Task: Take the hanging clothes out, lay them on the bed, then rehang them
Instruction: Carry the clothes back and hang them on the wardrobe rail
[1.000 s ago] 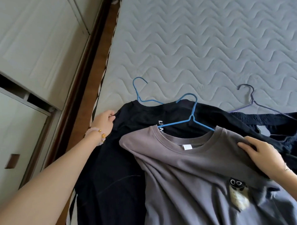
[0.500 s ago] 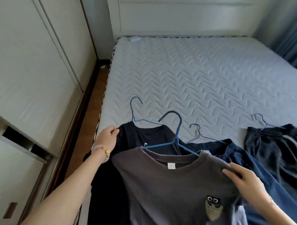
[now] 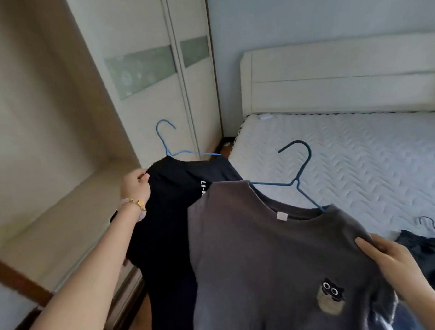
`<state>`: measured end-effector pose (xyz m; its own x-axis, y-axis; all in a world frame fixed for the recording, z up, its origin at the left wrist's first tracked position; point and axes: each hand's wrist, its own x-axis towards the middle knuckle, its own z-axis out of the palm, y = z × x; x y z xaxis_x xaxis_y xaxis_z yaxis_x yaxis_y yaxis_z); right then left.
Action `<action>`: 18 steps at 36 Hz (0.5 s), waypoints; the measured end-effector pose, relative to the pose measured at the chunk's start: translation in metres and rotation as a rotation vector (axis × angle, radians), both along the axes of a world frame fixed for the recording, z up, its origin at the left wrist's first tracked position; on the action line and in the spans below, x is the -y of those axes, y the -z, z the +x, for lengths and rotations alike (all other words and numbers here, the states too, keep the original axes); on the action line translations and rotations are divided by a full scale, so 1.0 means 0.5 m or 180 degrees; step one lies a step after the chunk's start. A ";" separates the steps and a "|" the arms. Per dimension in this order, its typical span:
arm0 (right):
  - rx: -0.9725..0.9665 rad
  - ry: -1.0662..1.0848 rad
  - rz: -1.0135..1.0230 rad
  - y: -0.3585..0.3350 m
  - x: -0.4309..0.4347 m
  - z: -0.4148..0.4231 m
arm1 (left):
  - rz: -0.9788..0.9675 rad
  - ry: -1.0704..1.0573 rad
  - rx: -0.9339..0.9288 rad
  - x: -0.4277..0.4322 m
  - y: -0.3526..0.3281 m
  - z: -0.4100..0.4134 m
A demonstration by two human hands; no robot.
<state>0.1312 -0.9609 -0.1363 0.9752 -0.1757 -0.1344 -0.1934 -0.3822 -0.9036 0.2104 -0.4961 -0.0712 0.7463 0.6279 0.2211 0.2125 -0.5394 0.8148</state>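
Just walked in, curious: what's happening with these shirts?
A person holds two shirts up beside the bed. The left hand grips the black shirt at its shoulder, and the right hand grips the grey shirt at its shoulder. Another dark garment lies on the bed at the right edge. The open wardrobe stands to the left.

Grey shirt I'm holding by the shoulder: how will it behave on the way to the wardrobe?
Likely floppy: the grey shirt drapes and creases below the right hand. Probably light, since a grip at one shoulder holds it up. Its hanger sits tilted in the collar, so it may slide out.
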 end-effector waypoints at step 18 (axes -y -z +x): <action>-0.0072 -0.1867 0.0790 -0.093 -0.320 -0.166 | -0.1005 -0.1901 0.0914 -0.049 -0.061 -0.789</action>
